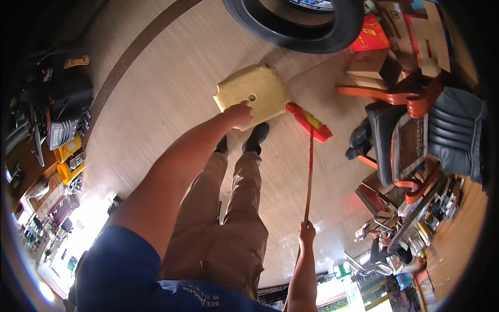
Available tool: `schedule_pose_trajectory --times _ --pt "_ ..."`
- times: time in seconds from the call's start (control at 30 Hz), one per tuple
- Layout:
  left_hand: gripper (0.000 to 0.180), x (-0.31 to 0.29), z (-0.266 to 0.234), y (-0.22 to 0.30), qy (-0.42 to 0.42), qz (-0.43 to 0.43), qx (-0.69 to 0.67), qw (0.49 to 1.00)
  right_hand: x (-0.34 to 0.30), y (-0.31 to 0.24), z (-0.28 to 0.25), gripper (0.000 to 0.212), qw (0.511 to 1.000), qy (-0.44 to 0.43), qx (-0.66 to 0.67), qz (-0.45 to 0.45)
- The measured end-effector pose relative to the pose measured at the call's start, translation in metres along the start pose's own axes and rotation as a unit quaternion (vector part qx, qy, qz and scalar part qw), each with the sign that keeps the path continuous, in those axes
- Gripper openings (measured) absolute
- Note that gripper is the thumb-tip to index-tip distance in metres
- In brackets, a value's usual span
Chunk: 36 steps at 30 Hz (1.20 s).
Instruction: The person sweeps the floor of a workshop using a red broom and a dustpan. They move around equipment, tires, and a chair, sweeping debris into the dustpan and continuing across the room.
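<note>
A yellow plastic stool (267,93) with a small round hole in its seat is on the floor in front of my feet. My left hand (239,115) reaches down over its near left side, fingers loosely bent and partly apart, close to the hole. Whether the fingertips touch the seat is unclear. My right hand (307,232) is closed around the long thin handle of a broom (310,179). The broom's red and yellow head (310,123) rests just right of the stool.
A large black tyre (260,32) lies beyond the stool. Cardboard boxes (371,67) and a wooden-armed chair with dark cushions (452,132) line the right, with black shoes (359,140) beside it. Yellow containers (68,151) stand at far left. Another person (387,249) sits at lower right.
</note>
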State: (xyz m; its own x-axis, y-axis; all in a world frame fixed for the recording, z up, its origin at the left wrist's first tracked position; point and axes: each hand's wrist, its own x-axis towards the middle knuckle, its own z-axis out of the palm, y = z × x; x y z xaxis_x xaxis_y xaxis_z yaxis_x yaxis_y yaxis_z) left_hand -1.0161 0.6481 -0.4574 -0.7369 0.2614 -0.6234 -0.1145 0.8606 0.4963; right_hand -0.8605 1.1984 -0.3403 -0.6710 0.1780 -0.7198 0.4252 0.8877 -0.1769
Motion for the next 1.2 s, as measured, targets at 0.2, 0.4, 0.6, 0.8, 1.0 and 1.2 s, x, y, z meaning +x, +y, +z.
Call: schedule_pose_trajectory --times 0.2,0.4,0.6,0.8,1.0,1.2 --pt "0.033 0.079 0.002 -0.02 -0.152 -0.062 -0.034 0.986 0.006 -0.05 -0.031 0.025 0.978 -0.07 0.175 0.094" --pt "0.036 0.079 -0.028 -0.005 -0.317 -0.082 -0.053 0.943 0.033 -0.105 -0.061 0.027 0.938 -0.184 0.259 0.138" --pt "0.047 -0.011 0.013 -0.059 -0.28 -0.16 0.056 0.945 0.069 -0.206 -0.068 0.033 0.949 -0.257 0.176 0.051" --pt "0.045 -0.114 0.011 -0.141 -0.365 -0.213 0.07 0.904 0.141 -0.313 0.027 0.044 0.944 -0.181 -0.029 -0.273" --pt "0.041 -0.179 0.009 -0.197 -0.43 -0.313 0.045 0.846 0.172 -0.386 0.084 0.046 0.93 -0.133 -0.195 -0.282" --pt "0.042 -0.203 -0.017 -0.227 -0.31 -0.396 -0.101 0.859 0.111 -0.178 0.021 0.059 0.933 -0.15 -0.266 -0.192"
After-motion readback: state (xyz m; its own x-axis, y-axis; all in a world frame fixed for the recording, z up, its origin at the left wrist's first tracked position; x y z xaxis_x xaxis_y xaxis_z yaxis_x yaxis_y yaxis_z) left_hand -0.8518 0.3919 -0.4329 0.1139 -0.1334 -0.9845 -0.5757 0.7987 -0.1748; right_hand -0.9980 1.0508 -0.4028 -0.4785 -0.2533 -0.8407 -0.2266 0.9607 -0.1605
